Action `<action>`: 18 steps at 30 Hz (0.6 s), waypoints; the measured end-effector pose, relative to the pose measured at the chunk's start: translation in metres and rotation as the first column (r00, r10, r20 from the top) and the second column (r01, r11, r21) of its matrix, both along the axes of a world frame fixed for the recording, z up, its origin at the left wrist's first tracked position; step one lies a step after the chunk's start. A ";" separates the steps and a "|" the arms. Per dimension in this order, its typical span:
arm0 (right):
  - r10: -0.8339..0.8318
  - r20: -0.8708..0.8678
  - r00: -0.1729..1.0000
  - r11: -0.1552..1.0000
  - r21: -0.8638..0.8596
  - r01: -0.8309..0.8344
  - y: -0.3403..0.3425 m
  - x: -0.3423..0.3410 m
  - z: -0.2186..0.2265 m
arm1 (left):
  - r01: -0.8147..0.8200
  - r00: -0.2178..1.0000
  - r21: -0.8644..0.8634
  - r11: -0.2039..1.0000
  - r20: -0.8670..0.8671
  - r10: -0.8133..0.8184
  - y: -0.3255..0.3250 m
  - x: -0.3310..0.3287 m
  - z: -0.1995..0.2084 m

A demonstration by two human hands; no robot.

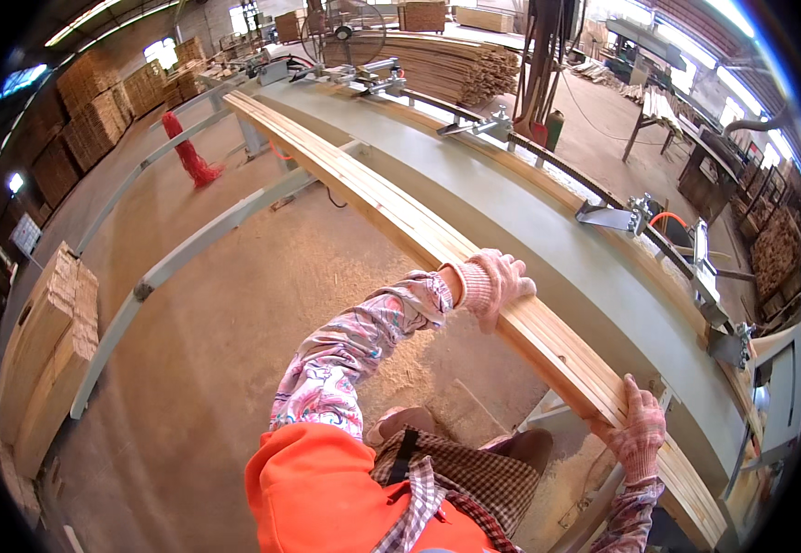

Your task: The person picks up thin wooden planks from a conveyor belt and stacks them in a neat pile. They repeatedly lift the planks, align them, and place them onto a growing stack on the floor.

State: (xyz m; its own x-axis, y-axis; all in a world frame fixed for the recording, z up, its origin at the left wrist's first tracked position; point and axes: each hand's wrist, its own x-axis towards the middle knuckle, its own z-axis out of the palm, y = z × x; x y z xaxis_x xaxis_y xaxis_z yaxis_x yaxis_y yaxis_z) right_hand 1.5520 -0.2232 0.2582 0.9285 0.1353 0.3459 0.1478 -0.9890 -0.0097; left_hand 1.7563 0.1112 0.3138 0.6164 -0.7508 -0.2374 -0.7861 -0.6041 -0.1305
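Note:
A long bundle of pale wooden strips (pixel 391 207), lying side by side, runs from the far left down to the near right along the edge of a grey machine bed (pixel 548 249). My left hand (pixel 492 284), in a pinkish knit glove, wraps over the middle of the bundle, its fingers curled across the top. Closer to the near end, my right hand (pixel 635 429) in a matching glove grips the strips, fingers over the upper side. The undersides of both grips are hidden.
Metal clamps (pixel 617 214) line the far side of the bed along a dark rail. Grey support arms (pixel 198 226) reach out at the left. Stacked timber blocks (pixel 50 341) stand at the far left, beyond a red bundle (pixel 188 152). Sawdust (pixel 400 369) covers the floor.

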 end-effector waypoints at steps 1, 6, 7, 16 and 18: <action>0.003 0.013 1.000 1.000 0.008 -0.004 -0.002 0.002 0.003 | -0.005 1.000 0.010 1.000 -0.007 0.005 -0.003 0.000 0.004; -0.014 0.049 0.999 0.999 0.050 0.012 0.003 -0.001 0.001 | -0.013 1.000 -0.004 1.000 -0.017 0.013 -0.003 0.000 0.004; -0.002 0.053 0.999 0.998 0.056 -0.001 0.003 -0.001 0.001 | -0.012 1.000 -0.001 1.000 -0.018 0.012 -0.003 0.000 0.002; 0.025 0.061 0.998 0.996 0.086 -0.030 0.004 -0.001 0.002 | -0.041 0.999 0.025 0.999 -0.026 0.042 -0.003 -0.003 0.006; -0.002 0.053 0.999 0.997 0.077 -0.002 0.005 0.002 0.004 | -0.043 0.999 0.034 0.998 -0.015 0.044 -0.003 -0.005 0.011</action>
State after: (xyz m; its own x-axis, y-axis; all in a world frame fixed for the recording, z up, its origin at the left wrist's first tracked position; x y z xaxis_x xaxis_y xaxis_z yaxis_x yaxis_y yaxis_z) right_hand 1.5537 -0.2183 0.2620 0.9087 0.1068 0.4036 0.1505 -0.9855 -0.0779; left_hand 1.7516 0.1080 0.3243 0.6443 -0.7148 -0.2720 -0.7613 -0.6333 -0.1391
